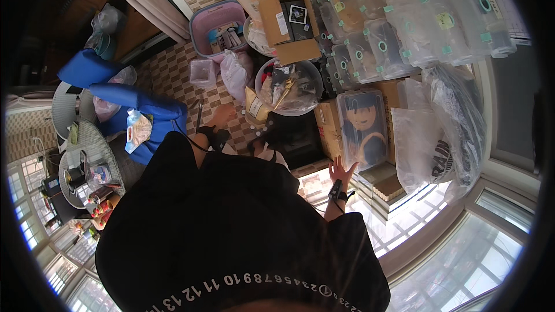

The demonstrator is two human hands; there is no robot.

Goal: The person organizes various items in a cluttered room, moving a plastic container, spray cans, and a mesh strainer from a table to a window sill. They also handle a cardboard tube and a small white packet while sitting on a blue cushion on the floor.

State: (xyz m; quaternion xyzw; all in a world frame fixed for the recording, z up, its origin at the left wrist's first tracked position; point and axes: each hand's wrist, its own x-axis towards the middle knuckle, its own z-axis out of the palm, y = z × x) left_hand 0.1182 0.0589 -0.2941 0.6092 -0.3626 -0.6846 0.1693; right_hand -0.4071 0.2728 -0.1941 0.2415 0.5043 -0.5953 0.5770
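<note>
My left hand [222, 115] is low over the checkered floor tiles, left of a tan packet [256, 106], with nothing seen in it; its fingers are too unclear to read. Over on the right, my right hand [341, 170] has its fingers spread and holds nothing, just below a lidded clear plastic box [363, 130] with dark and tan contents. Above the tan packet stands a round translucent tub [318, 84] filled with bagged items. Behind it, an opened cardboard box [286, 54] holds dark packages.
Stacked clear storage boxes [383, 47] line the upper right. A pink and grey basket [197, 26] and white plastic bags [236, 73] stand on the floor. At the left are a blue-covered chair [167, 108] and a wicker table [97, 138]. Large plastic bags [455, 117] hang at the right.
</note>
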